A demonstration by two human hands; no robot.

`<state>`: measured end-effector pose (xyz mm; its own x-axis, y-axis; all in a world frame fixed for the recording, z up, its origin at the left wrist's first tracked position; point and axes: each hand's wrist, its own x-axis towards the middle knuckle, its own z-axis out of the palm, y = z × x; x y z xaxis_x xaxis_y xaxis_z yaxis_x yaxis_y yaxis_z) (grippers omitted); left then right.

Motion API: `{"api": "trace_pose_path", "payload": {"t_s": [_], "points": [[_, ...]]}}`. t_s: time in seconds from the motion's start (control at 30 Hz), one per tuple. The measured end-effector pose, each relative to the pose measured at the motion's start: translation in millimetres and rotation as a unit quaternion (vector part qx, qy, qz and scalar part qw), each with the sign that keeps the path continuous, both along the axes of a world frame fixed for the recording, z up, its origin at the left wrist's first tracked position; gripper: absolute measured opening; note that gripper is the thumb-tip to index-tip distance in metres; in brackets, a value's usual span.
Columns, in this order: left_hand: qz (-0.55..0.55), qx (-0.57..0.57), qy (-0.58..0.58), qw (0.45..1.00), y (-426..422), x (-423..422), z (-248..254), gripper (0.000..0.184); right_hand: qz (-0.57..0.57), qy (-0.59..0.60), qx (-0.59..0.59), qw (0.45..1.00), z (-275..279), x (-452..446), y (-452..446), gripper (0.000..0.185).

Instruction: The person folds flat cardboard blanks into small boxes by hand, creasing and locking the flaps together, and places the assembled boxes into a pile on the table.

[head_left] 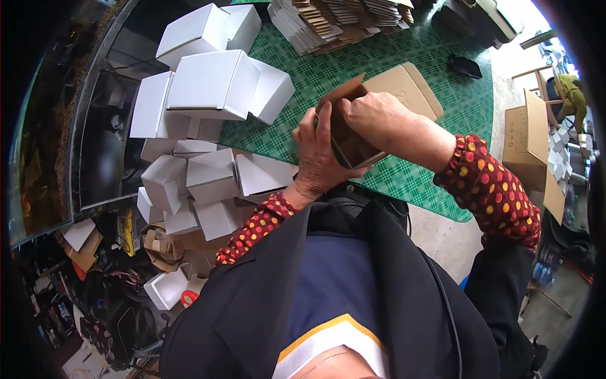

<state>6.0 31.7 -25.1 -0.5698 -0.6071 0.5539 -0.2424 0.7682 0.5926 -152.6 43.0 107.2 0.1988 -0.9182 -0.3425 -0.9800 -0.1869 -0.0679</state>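
Observation:
An open brown cardboard box [404, 85] is tilted at the front edge of the green checked tabletop [410, 183], its lid flap extending to the upper right. Around the box's left side, my left hand [315, 151] is wrapped, fingers bent over the rim. My right hand [372, 114] reaches across the opening, its fingers curled at the inner edge near a raised flap; the fingertips are hidden inside. White closed boxes [208, 82] are stacked to the left of my left hand.
More white boxes [211, 174] are heaped below the table's left edge. Flat folded cartons [341, 22] stand at the back. A black object [466, 66] lies at the right. An open carton [527, 136] and a chair [543, 85] stand farther right.

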Motion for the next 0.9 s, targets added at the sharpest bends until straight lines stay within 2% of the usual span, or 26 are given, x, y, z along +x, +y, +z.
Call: {"api": "trace_pose_path", "payload": {"t_s": [0.07, 0.23, 0.4, 0.53, 0.73, 0.9], "points": [[0.029, -0.005, 0.012, 0.999, 4.5, 0.5, -1.0, 0.14, -0.019, -0.001, -0.007, 1.0, -2.5, -1.0, -3.7, 0.02], [0.007, 0.017, -0.04, 0.999, 10.5, 6.6, 6.0, 0.136, 0.064, 0.023, 0.061, 0.996, -19.1, -5.4, 1.1, 0.02], [0.006, -0.002, -0.023, 1.0, 9.2, 5.6, 3.7, 0.121, 0.058, 0.027, 0.08, 0.995, -28.7, -10.7, 0.6, 0.021], [-0.081, -0.005, 0.058, 0.995, 7.7, 2.8, 9.2, 0.091, 0.048, 0.017, 0.138, 0.989, -33.1, -11.0, -1.7, 0.021], [-0.097, -0.026, 0.053, 0.994, 9.2, -1.5, -3.2, 0.071, -0.025, -0.037, 0.125, 0.991, -25.6, -14.3, 2.3, 0.025], [-0.092, -0.016, 0.076, 0.993, 7.9, -2.3, -5.2, 0.055, 0.011, 0.042, 0.18, 0.983, -9.2, -5.0, 8.4, 0.019]]}}
